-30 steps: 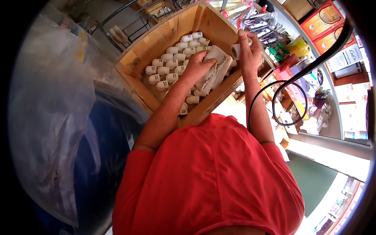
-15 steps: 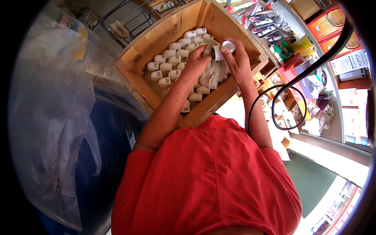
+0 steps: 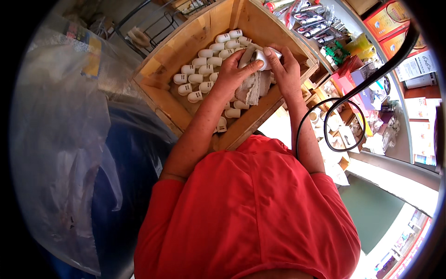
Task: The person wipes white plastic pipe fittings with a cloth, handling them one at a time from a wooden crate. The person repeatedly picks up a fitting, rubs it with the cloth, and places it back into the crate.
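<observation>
Over a wooden box, both hands are closed around a white plastic pipe fitting. My left hand pinches a grey-beige rag against the fitting, its thumb lying on the white surface. My right hand grips the fitting's other side, thumb and fingers wrapped round it. The rag hangs down between the hands. Beneath and to the left, similar white fittings lie in rough rows in the box; my hands and the rag hide some.
Clear plastic sheeting covers the left side, over something blue. A black cable loops at the right. Beyond it, shelves carry packaged goods, green parts and red-orange boxes. A wire rack stands behind the box.
The fitting has turned in my hands, so its round open end no longer faces up. My left thumb has moved onto it, and the right fingers have closed farther over it.
</observation>
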Demonstrator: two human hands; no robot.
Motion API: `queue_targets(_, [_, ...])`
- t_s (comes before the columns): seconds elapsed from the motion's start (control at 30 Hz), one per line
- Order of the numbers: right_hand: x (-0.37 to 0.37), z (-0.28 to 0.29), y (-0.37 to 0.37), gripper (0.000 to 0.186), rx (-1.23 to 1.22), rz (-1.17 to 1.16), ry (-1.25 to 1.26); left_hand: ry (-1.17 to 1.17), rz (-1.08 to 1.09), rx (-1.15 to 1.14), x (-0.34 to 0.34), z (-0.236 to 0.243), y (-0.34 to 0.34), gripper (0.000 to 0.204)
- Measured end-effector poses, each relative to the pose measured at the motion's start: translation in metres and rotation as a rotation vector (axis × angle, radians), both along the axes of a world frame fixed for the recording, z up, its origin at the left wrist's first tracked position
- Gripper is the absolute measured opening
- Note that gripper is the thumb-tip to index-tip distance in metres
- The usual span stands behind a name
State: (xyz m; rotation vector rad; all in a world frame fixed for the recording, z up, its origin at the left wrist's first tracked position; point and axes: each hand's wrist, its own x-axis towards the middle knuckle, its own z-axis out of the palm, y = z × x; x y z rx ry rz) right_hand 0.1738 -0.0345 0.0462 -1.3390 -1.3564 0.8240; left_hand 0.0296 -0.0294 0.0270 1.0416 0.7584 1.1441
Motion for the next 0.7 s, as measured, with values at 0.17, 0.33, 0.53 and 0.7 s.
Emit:
queue_targets(0.17, [0.013, 0.015, -0.008, 0.038, 0.244, 0.225, -0.16, -0.178, -0.088, -0.154, -0.007, 0.004, 0.001, 0.037])
queue_targets(0.33, [0.026, -0.001, 0.0, 0.037, 0.131, 0.291, 0.087, -0.071, -0.205, -0.046, -0.009, 0.006, 0.003, 0.04])
queue_targets(0.53, [0.037, 0.004, 0.003, 0.039, -0.089, 0.253, 0.278, -0.119, -0.204, -0.039, -0.009, 0.006, 0.0, 0.041])
queue_targets(0.7, [0.046, -0.001, 0.005, 0.042, -0.024, 0.205, 0.249, -0.055, -0.13, -0.048, -0.008, -0.006, 0.005, 0.043])
